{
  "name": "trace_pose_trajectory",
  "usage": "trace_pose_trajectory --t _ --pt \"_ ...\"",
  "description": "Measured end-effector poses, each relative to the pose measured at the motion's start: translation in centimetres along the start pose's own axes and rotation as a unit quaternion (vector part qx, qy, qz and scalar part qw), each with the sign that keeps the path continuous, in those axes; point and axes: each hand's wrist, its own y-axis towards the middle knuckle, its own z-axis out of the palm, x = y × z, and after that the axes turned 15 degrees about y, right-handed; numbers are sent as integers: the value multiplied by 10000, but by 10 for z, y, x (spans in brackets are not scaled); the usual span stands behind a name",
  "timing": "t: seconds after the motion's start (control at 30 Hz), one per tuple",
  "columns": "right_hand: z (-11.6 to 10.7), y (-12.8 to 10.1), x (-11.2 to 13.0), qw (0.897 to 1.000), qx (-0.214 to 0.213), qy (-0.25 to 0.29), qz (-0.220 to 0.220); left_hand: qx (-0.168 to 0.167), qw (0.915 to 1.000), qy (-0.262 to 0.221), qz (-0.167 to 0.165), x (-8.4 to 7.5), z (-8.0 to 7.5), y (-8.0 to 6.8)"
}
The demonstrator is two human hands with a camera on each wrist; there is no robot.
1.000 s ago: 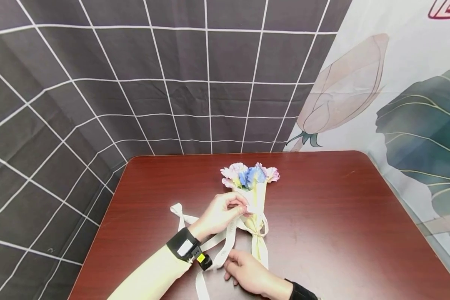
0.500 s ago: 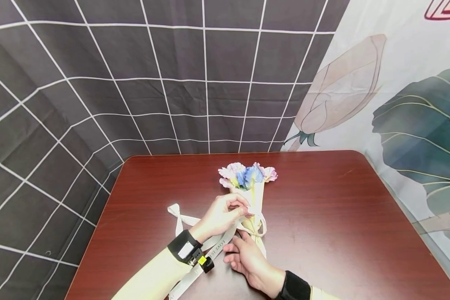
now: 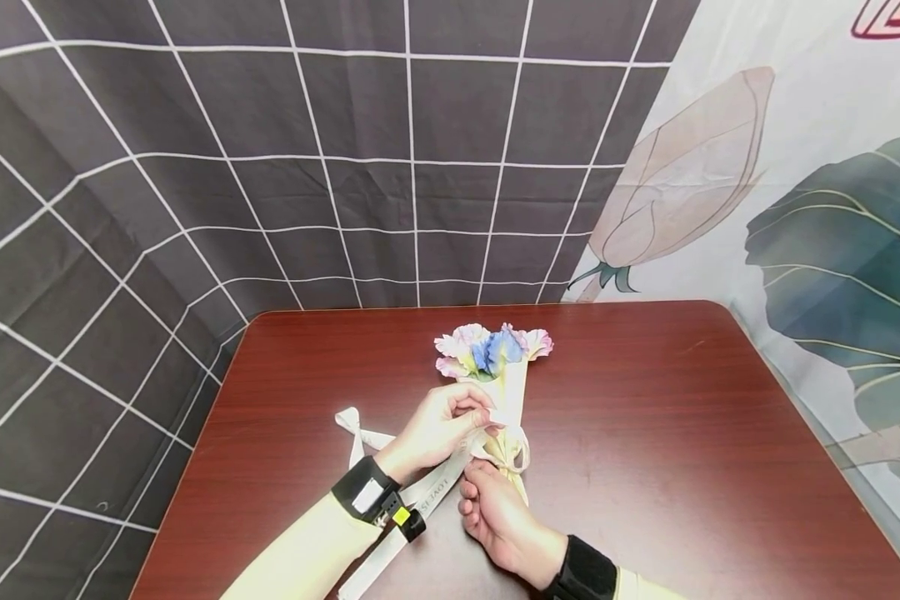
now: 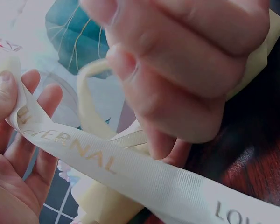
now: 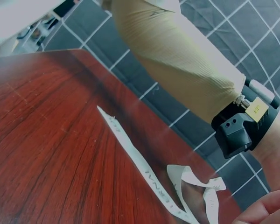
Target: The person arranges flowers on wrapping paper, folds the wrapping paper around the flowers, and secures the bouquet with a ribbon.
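Observation:
A bouquet of pink and blue flowers (image 3: 498,350) in pale yellow wrapping (image 3: 513,387) lies on the table, a cream ribbon (image 3: 438,487) looped about its narrow lower part. Over the wrapping, my left hand (image 3: 435,429) pinches part of the ribbon in bent fingers. My right hand (image 3: 504,525) is just below it, near the tie. In the left wrist view, the right hand (image 4: 14,177) pinches the lettered ribbon (image 4: 130,170) between thumb and finger, while the left hand (image 4: 182,70) fills the top with curled fingers. Its fingertip hold is partly hidden there.
The reddish-brown table (image 3: 667,433) carries loose ribbon tails (image 5: 149,175), one running under the left forearm (image 3: 311,542). Both wrists wear black bands, the left one with a small camera (image 3: 408,521). A grey checked cloth (image 3: 367,192) and a floral cloth (image 3: 690,183) hang behind.
My right hand has moved up from the lower table to the bouquet's tie, and its fingers have curled in. The ribbon tail now lies straighter toward the lower left. My left hand stays nearly in place.

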Motion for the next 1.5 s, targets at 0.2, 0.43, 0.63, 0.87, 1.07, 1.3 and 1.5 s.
trace_pose_trajectory --t 0.2,0.43,0.63,0.87,1.07,1.3,1.5 --pt "-9 -12 2 9994 118 -319 115 -90 9996 231 -99 -3 1 2" --pt "-20 -29 8 9943 225 -1045 44 7 9999 -140 24 4 3 3" --pt "-26 -44 20 9790 683 -1921 -63 46 9997 -199 163 22 6 7" --pt "-37 -51 32 9581 1038 -2651 -321 13 9999 -78 109 3 5 4" --pt "-45 -54 49 9461 1693 -2714 -513 90 9998 -54 184 1 6 3" --pt "-39 -65 73 8912 1423 -4244 -733 88 9996 -54 266 2 8 4" --pt "-34 -87 109 7585 1087 -6324 -1140 80 9996 -35 279 2 7 3"
